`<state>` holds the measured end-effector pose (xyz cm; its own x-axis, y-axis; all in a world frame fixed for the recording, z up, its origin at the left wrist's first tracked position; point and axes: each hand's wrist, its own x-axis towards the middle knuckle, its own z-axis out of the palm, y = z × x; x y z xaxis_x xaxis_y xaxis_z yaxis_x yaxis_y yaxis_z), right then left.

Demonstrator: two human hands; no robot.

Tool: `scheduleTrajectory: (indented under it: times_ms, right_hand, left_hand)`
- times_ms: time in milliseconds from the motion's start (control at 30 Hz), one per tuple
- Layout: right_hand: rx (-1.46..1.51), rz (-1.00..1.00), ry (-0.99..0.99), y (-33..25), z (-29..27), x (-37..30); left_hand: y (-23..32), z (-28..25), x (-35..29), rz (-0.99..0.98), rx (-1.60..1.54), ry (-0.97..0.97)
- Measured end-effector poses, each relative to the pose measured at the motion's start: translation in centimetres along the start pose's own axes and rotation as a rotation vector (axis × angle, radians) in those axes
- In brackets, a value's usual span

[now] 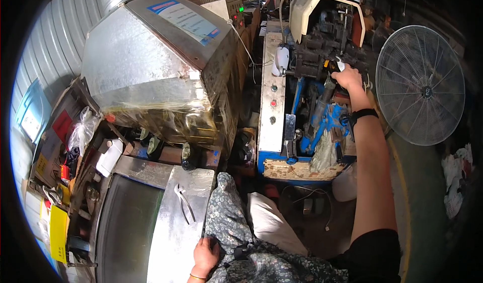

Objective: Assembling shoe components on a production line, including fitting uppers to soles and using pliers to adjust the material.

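My right arm stretches forward to the dark metal machine [322, 49]. There my right hand [348, 77] has its fingers drawn together at a small white piece [340, 64], which they seem to grip; its kind is unclear. A small yellow part [326, 63] shows just left of those fingers. Low in the view, my left hand [206, 254] is curled closed beside my patterned apron [226, 205], at the edge of the bare metal tabletop [168, 243]. Whatever may be inside its fingers is hidden. Pliers [185, 203] lie on that metal top, ahead of my left hand.
A large caged fan [426, 91] stands right of my arm. The machine's pale panel [272, 117] carries several buttons. At the left rises a big metal hood [141, 51]. Dark belt [126, 227], white jug [109, 157] and yellow card [58, 233] are nearer.
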<state>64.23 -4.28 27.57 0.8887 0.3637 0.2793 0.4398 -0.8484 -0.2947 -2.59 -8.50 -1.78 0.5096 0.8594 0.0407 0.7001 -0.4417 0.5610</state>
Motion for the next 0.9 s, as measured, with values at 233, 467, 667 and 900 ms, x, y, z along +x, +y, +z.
scheduleTrajectory:
  times_ms: [233, 467, 667, 900]
  right_hand:
    - [-0.007, -0.007, -0.019, 0.1, -0.1, -0.5]
    - [-0.032, -0.033, -0.009, 0.0, 0.0, -0.4]
    - [-0.056, -0.011, 0.053, -0.2, 1.8, -3.1]
    - [0.043, -0.06, 0.004, 5.5, 1.8, -6.1]
  left_hand:
    - [-0.2, -0.2, -0.1, -0.005, 0.002, -0.03]
    - [-0.7, 0.0, 0.2, 0.013, 0.016, -0.042]
    - [-0.1, -0.5, 0.5, 0.052, 0.031, -0.056]
    - [0.5, -0.8, 0.3, 0.101, 0.089, -0.099]
